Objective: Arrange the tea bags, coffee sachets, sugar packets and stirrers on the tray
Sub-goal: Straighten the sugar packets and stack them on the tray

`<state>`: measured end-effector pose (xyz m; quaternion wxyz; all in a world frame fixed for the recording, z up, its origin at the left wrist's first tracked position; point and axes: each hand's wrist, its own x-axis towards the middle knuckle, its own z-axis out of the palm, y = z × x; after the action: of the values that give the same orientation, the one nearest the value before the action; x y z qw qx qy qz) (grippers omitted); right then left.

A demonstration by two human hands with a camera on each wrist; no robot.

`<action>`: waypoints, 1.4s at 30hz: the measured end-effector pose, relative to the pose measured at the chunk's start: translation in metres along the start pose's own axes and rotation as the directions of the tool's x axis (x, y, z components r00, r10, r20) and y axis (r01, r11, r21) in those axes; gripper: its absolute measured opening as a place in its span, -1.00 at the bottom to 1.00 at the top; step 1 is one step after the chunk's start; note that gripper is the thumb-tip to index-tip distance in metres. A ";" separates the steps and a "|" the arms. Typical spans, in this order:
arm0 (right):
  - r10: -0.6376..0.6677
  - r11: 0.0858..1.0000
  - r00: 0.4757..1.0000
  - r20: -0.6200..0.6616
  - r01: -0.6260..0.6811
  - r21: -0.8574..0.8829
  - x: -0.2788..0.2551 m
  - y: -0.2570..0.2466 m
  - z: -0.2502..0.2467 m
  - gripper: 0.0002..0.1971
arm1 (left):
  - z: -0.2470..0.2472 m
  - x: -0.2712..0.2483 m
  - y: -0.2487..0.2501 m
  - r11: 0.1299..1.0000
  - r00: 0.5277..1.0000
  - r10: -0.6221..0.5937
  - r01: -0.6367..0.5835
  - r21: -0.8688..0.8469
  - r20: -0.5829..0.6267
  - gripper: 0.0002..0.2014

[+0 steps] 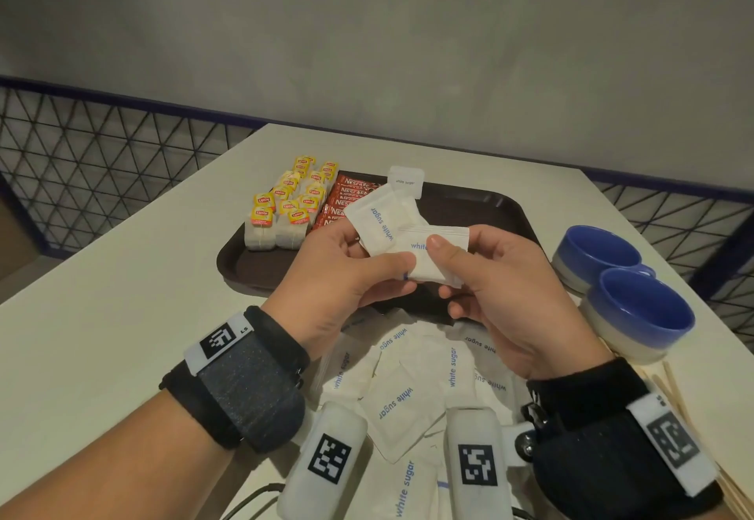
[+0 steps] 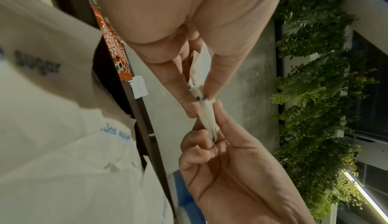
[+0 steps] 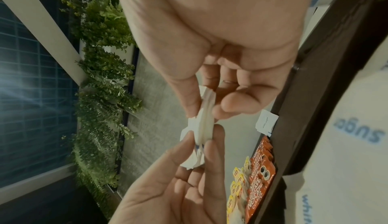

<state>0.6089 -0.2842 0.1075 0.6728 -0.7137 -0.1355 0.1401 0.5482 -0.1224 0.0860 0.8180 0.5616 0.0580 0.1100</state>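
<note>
The brown tray (image 1: 481,203) holds rows of yellow-tagged tea bags (image 1: 285,209) at its far left, red coffee sachets (image 1: 347,197) just right of them, and one sugar packet (image 1: 405,180) leaning on its far rim. Above the tray's near edge, the left hand (image 1: 347,275) and right hand (image 1: 489,283) both pinch a small stack of packets (image 1: 391,230). More sugar packets (image 1: 408,377) lie loose on the table (image 1: 122,315) near the person; two blue cups (image 1: 616,287) and wooden stirrers (image 1: 673,389) sit to the right.
</note>
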 end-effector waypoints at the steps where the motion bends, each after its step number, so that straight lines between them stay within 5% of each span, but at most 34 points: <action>1: 0.000 1.000 1.000 0.001 0.000 -0.012 0.000 -0.001 0.000 -0.88 | 0.000 0.000 0.000 1.000 1.000 0.001 -0.001 0.004 -0.002 -0.52; 11: 0.098 0.968 0.986 0.136 -0.063 -0.242 0.000 -0.028 -0.009 -0.92 | -0.003 0.002 0.014 0.998 1.000 0.003 -0.001 0.066 -0.029 -0.64; 13: 0.083 0.959 0.981 0.176 -0.030 -0.283 0.004 -0.051 -0.012 -0.76 | -0.011 0.005 0.023 1.000 0.999 -0.007 0.008 0.029 -0.053 -0.66; 20: -0.063 0.804 0.996 0.055 0.084 -0.588 0.092 -0.113 -0.002 -0.91 | -0.057 0.009 0.044 0.996 0.993 -0.042 0.050 0.069 -0.108 -0.75; 27: 0.082 0.544 0.996 0.035 -0.015 -0.839 0.206 -0.048 0.028 -0.91 | -0.072 0.013 0.036 0.993 0.998 -0.044 0.048 0.109 -0.041 -0.66; 33: 0.200 0.569 0.980 -0.019 -0.132 -0.811 0.247 -0.014 0.024 -0.77 | -0.081 0.023 0.030 0.993 0.997 -0.036 0.043 0.114 -0.068 -0.68; 39: 0.187 0.614 0.981 -0.058 -0.163 -0.772 0.250 -0.013 0.033 -0.88 | -0.079 0.023 0.030 0.993 0.998 -0.020 0.028 0.113 -0.068 -0.66; 42: 0.170 0.571 0.984 -0.055 -0.143 -0.808 0.249 -0.011 0.036 -0.71 | -0.079 0.023 0.028 0.993 0.997 -0.029 0.036 0.112 -0.068 -0.61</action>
<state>0.8254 -0.1546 0.1124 0.2574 -0.9482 -0.1306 0.1323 0.5500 -0.0361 0.0842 0.7841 0.6022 0.1005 0.1119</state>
